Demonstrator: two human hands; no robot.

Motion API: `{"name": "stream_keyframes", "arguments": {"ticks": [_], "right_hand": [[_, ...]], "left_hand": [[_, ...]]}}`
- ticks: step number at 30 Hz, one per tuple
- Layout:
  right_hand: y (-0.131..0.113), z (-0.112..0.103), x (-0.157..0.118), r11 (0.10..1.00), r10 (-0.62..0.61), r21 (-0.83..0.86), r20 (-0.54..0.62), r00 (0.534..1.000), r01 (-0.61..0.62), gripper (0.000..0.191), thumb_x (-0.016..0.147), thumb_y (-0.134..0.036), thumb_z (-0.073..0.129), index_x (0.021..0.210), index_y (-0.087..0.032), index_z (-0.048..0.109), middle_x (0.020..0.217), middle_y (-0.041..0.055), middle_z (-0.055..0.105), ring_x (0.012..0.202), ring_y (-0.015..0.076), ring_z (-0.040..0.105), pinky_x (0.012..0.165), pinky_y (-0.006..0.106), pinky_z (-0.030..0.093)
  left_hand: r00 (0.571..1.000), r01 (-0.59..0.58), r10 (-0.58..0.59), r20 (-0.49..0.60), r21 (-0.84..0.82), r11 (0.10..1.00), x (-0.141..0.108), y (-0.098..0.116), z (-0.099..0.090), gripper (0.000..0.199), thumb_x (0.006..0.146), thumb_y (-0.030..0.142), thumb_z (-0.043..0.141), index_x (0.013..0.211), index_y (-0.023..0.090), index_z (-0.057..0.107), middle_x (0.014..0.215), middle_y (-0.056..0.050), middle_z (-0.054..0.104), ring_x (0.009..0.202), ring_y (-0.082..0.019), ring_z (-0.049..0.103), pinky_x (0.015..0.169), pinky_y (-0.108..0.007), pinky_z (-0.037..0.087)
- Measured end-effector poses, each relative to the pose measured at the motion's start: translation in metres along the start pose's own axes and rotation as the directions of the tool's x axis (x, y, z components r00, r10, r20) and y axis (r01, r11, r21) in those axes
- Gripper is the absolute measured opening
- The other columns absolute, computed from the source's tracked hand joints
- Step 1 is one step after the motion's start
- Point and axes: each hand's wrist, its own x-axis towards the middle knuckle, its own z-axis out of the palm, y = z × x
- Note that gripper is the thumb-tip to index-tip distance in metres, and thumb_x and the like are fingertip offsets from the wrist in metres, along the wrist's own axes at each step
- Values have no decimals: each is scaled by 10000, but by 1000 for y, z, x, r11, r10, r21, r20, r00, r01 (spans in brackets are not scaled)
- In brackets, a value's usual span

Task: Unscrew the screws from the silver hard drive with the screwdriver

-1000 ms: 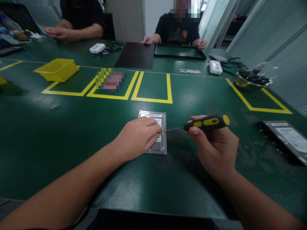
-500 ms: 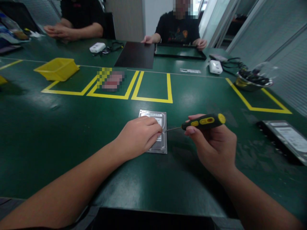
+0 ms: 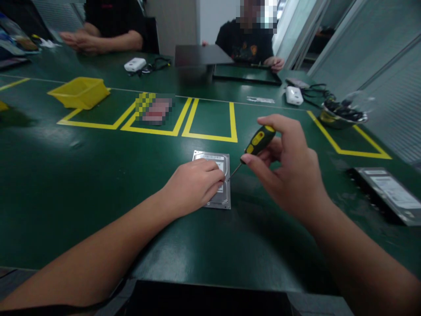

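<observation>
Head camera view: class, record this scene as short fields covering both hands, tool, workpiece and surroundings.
Left hand: lies on the hard drive, covering part of its label
Right hand: grips the screwdriver
Tool: black and yellow handle, tilted, tip at the hard drive's right edge
Workpiece: silver hard drive, flat on the green table
To the right: second drive; metal bowl farther back
Back left: yellow bin

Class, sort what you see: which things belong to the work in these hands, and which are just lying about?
In the work:
- silver drive, under the left hand
- screwdriver, in the right hand

Apparently just lying about:
- second drive, far right
- yellow bin
- bowl of dark items
- two white boxes
</observation>
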Motion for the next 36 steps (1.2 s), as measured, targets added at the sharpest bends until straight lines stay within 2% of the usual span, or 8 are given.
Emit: {"name": "stream_keyframes", "arguments": {"ticks": [5,11,15,19,24,27,30,36], "right_hand": [[-9,-9,26,987,-100,-122,16,995,101,287,926,-388,551,1165,-247,623,978,26,656,750,146,602,759,330,501],[-23,-20,48,972,-73,-220,46,996,82,189,849,-418,665,874,-236,709,755,16,610,749,168,589,723,331,459],[-25,-30,57,967,-39,-245,155,987,77,188,825,-398,699,872,-219,734,750,10,660,665,139,573,652,320,415],[-24,-43,60,965,-53,-243,201,978,102,238,806,-375,703,995,-233,735,790,-2,689,607,112,560,601,291,406],[-30,-56,58,986,-101,-81,399,911,144,189,844,-293,624,985,-238,737,775,-3,701,609,121,602,552,271,428],[-33,-55,57,984,-118,-77,392,912,160,153,866,-330,623,938,-249,731,852,4,706,666,130,613,564,275,433],[-34,-50,57,974,-134,-128,328,935,185,134,865,-333,636,837,-228,714,776,6,669,617,119,565,541,274,390],[-30,-49,56,964,-175,-135,329,928,229,184,851,-303,627,998,-225,704,854,12,690,681,132,586,628,284,420]], "left_hand": [[1000,14,-14,7,-2,1000,-1,0,0,234,973,285,467,970,184,678,941,-51,648,904,-213,612,806,-350,488],[1000,20,-20,8,-6,1000,-1,0,-1,223,966,279,479,981,182,680,949,-52,650,910,-216,612,818,-359,492],[999,28,-27,22,-10,1000,0,0,0,225,968,279,473,979,185,676,952,-47,646,909,-216,608,818,-363,493],[999,29,-28,31,-16,999,0,-1,0,228,972,280,464,982,187,672,955,-43,643,909,-212,605,819,-360,490],[999,28,-28,36,-6,1000,0,-1,0,234,975,286,459,994,186,670,959,-47,645,909,-217,601,816,-361,484],[999,28,-27,32,-11,1000,1,-1,0,231,974,283,463,996,184,671,965,-47,647,909,-215,602,817,-356,479],[999,29,-28,31,-20,999,1,-2,0,230,975,285,465,990,185,672,967,-44,646,910,-211,601,823,-353,478],[999,23,-21,38,-30,999,0,-2,0,237,978,291,463,992,180,672,970,-51,642,911,-206,597,833,-349,473]]}}
